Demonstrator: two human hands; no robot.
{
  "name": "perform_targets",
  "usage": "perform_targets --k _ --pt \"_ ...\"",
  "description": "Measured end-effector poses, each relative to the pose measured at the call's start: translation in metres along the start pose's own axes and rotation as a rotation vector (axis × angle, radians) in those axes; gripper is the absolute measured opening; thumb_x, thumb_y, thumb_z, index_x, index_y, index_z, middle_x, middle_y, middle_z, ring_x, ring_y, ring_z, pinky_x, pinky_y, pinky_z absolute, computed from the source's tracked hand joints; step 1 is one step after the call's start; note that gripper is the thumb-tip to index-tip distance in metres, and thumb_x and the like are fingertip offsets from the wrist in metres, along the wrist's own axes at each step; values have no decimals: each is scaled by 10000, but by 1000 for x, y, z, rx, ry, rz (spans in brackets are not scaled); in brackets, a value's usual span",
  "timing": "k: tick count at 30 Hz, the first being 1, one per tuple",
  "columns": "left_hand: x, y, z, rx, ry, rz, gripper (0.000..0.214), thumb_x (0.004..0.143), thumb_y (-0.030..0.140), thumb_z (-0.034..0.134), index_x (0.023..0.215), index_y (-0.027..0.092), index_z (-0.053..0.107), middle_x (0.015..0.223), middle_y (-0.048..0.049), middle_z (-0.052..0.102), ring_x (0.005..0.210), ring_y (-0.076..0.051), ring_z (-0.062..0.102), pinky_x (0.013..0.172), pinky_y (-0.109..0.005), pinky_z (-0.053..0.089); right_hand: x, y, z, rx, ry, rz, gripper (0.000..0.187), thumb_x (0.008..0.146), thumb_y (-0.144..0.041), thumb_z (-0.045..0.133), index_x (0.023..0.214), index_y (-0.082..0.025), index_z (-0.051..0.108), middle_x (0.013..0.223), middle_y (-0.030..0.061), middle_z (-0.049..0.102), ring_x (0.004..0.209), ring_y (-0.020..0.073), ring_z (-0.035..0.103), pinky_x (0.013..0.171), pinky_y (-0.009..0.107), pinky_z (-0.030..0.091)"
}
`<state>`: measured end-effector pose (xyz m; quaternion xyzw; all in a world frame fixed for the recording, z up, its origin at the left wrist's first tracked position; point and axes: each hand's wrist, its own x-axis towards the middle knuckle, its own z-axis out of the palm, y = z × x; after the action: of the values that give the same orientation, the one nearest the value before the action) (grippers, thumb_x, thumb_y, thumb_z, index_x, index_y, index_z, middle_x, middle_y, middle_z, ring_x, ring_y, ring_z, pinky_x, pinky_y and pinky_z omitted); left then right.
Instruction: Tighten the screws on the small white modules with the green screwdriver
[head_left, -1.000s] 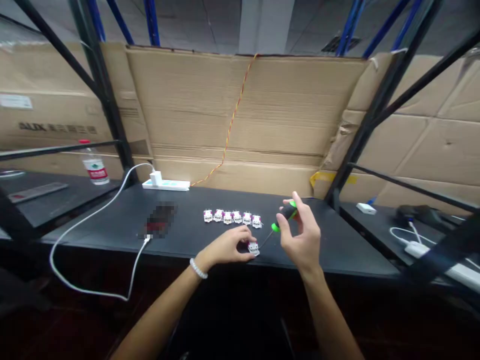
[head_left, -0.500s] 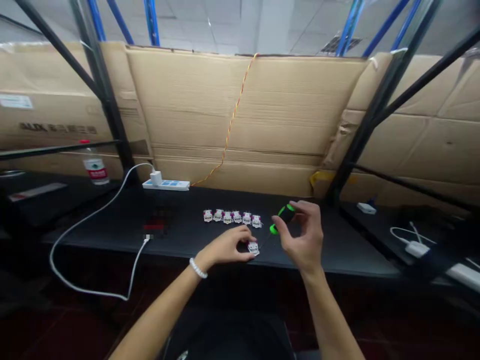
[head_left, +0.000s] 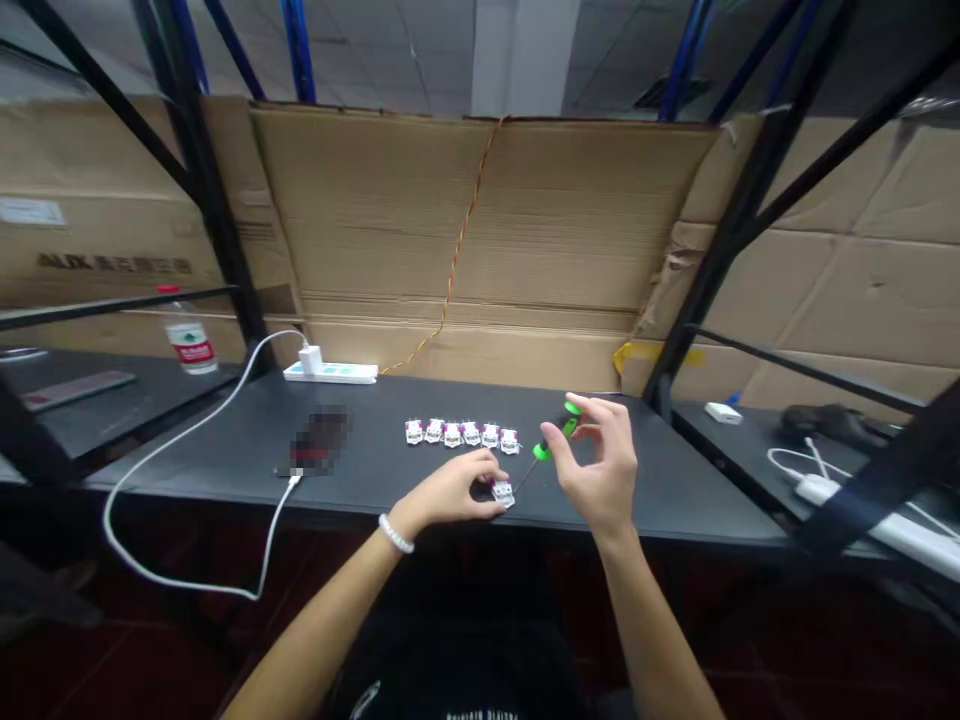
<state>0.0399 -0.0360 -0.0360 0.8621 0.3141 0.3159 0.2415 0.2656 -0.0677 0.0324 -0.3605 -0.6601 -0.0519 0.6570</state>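
Near the front edge of the dark table, my left hand [head_left: 457, 488] pinches a small white part with purple bits [head_left: 503, 494] between thumb and fingers. In my right hand [head_left: 600, 458] is a green and black screwdriver [head_left: 556, 432], held by its handle and tilted. Its thin shaft slopes down to the left, and the tip is at or very close to the right side of the white part. Whether it touches cannot be made out. Just behind lies a row of several similar white and purple parts [head_left: 452, 434].
A white power strip [head_left: 331, 373] lies at the back left, with a white cable [head_left: 180, 432] looping to a blurred dark object [head_left: 319, 440]. A water bottle [head_left: 189, 335] stands further left. Cardboard [head_left: 465, 230] walls the back; black rack posts [head_left: 720, 260] flank the table [head_left: 652, 490].
The screwdriver handle has turned in my right hand and stands a little more upright. My left hand keeps hold of the white part. The view has shifted slightly and its brightness differs.
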Motion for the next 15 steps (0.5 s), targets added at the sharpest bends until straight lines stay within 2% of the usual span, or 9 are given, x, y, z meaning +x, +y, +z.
perform_targets --k 5,11,15 --pt "-1 1 1 7 6 3 332 860 308 840 1158 181 768 1142 -81 695 962 -212 671 904 -332 556 1 -4 -4 49 -91 -11 375 990 -217 592 1360 -221 653 1230 118 677 1067 263 670 848 421 601" --pt "-1 1 0 26 12 5 316 868 287 817 1167 195 770 1121 -70 691 963 -211 671 892 -326 560 2 -5 -2 10 -35 -2 367 946 -295 739 1304 -228 694 1198 119 648 1057 262 664 773 384 617" --pt "0 1 1 17 12 12 321 872 285 809 1176 190 769 1110 -66 681 941 -202 666 881 -322 560 0 -3 0 -2 -39 19 395 971 -290 711 1360 -225 690 1211 126 644 1055 263 674 830 418 625"
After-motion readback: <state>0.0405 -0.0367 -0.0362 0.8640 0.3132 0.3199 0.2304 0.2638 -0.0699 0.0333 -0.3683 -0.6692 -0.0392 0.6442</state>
